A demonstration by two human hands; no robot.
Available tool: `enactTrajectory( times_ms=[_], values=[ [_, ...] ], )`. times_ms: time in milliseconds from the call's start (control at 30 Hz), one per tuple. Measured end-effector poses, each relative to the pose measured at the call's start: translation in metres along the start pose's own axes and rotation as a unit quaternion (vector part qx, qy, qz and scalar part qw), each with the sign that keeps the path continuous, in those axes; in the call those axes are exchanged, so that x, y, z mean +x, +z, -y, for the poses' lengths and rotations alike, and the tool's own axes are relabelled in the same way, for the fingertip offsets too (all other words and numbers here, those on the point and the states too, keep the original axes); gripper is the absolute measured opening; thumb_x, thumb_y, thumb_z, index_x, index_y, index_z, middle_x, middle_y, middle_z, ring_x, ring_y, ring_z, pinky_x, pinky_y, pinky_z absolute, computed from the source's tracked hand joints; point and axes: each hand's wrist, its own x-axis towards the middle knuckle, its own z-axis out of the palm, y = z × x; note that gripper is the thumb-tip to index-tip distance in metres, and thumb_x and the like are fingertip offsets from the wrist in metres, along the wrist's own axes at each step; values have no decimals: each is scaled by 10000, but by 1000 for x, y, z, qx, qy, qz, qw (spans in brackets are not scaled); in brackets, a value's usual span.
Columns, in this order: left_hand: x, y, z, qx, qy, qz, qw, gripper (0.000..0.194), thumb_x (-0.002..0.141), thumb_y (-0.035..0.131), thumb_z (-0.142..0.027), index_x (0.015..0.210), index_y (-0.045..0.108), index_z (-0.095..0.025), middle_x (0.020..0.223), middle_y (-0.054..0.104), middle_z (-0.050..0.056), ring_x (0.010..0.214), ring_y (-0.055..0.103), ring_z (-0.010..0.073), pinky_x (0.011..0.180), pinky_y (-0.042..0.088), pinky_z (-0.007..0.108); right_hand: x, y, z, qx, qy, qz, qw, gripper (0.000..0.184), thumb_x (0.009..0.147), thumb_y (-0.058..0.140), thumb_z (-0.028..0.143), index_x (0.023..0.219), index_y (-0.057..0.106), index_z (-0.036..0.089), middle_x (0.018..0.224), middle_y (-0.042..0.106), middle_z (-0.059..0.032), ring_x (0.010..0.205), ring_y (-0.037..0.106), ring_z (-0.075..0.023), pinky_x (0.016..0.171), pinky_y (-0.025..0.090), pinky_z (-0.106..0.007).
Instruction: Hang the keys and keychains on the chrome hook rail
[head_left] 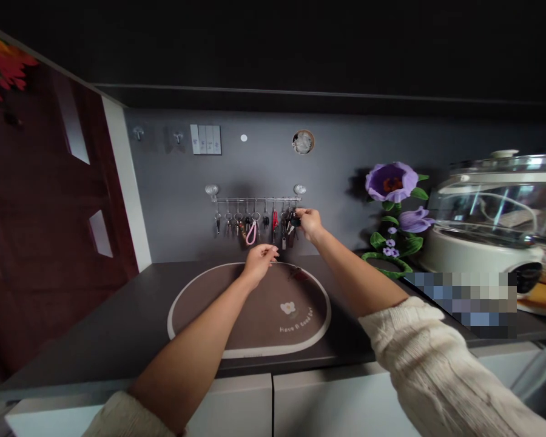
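A clear rail (259,199) on the grey wall carries several hanging bunches of keys. Among them hang a pink strap (252,233) and a red key holder (275,220). At the rail's right end, my right hand (310,224) is closed, its fingertips on a bunch of keys with a dark fob (295,221). Lower down, my left hand (258,266) hovers over the back of the brown oval mat (227,315). Its fingers are pinched together; what they hold, if anything, is too small to make out.
To the right stand purple felt flowers (392,182) and a white appliance with a clear top (468,249). A dark cabinet (273,48) overhangs the counter (118,321). Hooks (178,138) and a switch panel (205,139) are on the wall; a dark red door (50,230) is at left.
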Motion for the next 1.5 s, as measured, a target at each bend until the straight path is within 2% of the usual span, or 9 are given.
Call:
enactTrajectory(
  times_ms=[167, 300, 700, 867, 967, 1133, 1300, 1400, 1500],
  values=[
    [0, 1, 1, -4, 3, -1, 1000, 223, 673, 528, -325, 769, 584, -132, 711, 601, 54, 562, 514, 86, 475, 368, 184, 3, 3, -8, 9, 25, -35, 999, 56, 668, 480, 181, 647, 515, 142, 531, 497, 10, 486, 456, -79, 469, 408, -221],
    [0, 0, 3, -17, 3, -8, 1000, 232, 664, 539, -333, 775, 582, -134, 713, 604, 52, 563, 516, 88, 476, 373, 188, 2, 1, -15, 18, 34, -37, 999, 55, 657, 477, 170, 656, 521, 139, 521, 495, 13, 478, 442, -77, 458, 392, -212],
    [2, 0, 5, -12, 7, -12, 1000, 239, 682, 517, -324, 794, 575, -121, 721, 595, 53, 568, 513, 81, 476, 376, 178, 4, -3, -30, 9, 9, -15, 1000, 61, 634, 474, 202, 636, 490, 143, 511, 450, 43, 465, 402, -58, 467, 344, -193],
    [1, 0, 5, -8, 5, -13, 1000, 223, 685, 515, -309, 788, 576, -121, 722, 597, 56, 568, 514, 81, 471, 375, 178, 2, -9, -32, -2, 3, 32, 999, 65, 631, 482, 207, 630, 494, 144, 543, 484, 29, 497, 412, -55, 493, 347, -178],
    [0, -1, 4, -7, 0, -10, 1000, 215, 685, 517, -300, 786, 576, -120, 720, 601, 60, 560, 511, 79, 470, 374, 177, -4, -14, -29, -15, 7, 32, 999, 52, 641, 491, 190, 661, 510, 146, 580, 492, 27, 503, 409, -45, 511, 353, -171],
    [-2, -1, 5, 9, 3, 5, 1000, 215, 678, 524, -300, 785, 574, -120, 730, 606, 65, 562, 507, 77, 471, 367, 179, -26, -27, -23, -66, 23, 21, 997, 14, 659, 499, 156, 665, 508, 146, 570, 477, 26, 482, 406, -46, 523, 373, -186],
    [-5, 2, 10, 29, -5, 23, 999, 230, 658, 542, -314, 787, 571, -125, 738, 610, 62, 557, 509, 80, 474, 369, 187, -61, -43, -30, -132, 36, 82, 987, 39, 648, 503, 129, 679, 526, 135, 590, 509, 11, 474, 421, -47, 494, 358, -179],
    [-7, 3, 12, 43, -10, 36, 998, 235, 655, 545, -307, 804, 569, -126, 729, 601, 52, 551, 507, 78, 475, 369, 189, -76, -52, -43, -212, 18, 122, 969, 50, 647, 513, 167, 652, 546, 129, 545, 512, 14, 448, 400, -48, 474, 339, -179],
    [-8, 5, 15, 67, -16, 46, 997, 208, 654, 543, -278, 795, 570, -126, 694, 581, 34, 543, 502, 76, 471, 367, 187, -83, -60, -56, -312, -8, 146, 939, 96, 651, 524, 212, 652, 577, 131, 538, 547, 6, 465, 433, -64, 500, 350, -189]
  ],
)
